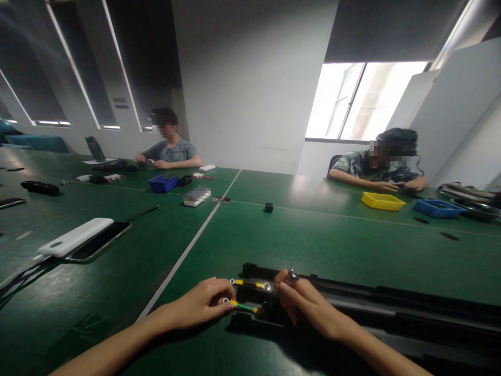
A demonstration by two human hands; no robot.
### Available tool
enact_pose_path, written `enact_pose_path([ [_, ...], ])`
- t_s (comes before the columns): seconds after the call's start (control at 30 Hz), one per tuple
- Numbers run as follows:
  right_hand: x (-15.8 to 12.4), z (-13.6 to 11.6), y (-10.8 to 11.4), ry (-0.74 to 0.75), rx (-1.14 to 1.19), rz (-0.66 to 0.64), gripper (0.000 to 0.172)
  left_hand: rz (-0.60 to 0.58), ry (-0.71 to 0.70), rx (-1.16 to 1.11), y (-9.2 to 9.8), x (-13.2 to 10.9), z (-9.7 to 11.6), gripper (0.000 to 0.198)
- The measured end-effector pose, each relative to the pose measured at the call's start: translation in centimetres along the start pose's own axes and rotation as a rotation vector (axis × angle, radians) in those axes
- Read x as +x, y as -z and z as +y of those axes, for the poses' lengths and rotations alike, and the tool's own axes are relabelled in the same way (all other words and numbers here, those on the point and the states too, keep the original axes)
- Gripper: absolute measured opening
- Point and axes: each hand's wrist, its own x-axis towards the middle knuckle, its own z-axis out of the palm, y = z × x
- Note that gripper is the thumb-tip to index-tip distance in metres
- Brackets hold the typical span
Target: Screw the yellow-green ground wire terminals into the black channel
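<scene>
A long black channel-shaped housing (376, 305) lies on the green table, its near end between my hands. My left hand (209, 303) is closed in a pinch on a short green wire (246, 307) with yellow-sleeved ring terminals, close to its left ring. A second short wire (250, 284), also with yellow sleeves and ring ends, lies just beyond it at the housing's end. Over that end, my right hand (303, 300) is closed around something mostly hidden by the fingers; a round metal end (293, 275) shows above the knuckles.
A white power bank (78, 237) and a phone (104, 241) with cables lie at left. Farther off are a small black block (268, 207), a dark blue bin (162, 183), a yellow bin (382, 201) and a blue bin (439, 208). Two people sit across the table.
</scene>
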Motion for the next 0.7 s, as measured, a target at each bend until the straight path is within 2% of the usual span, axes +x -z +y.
enact_pose_path([
  [0.7,0.19,0.04,-0.01,0.013,-0.001,-0.01,0.043,0.001,-0.012,-0.012,-0.06,-0.05,-0.21,0.01],
])
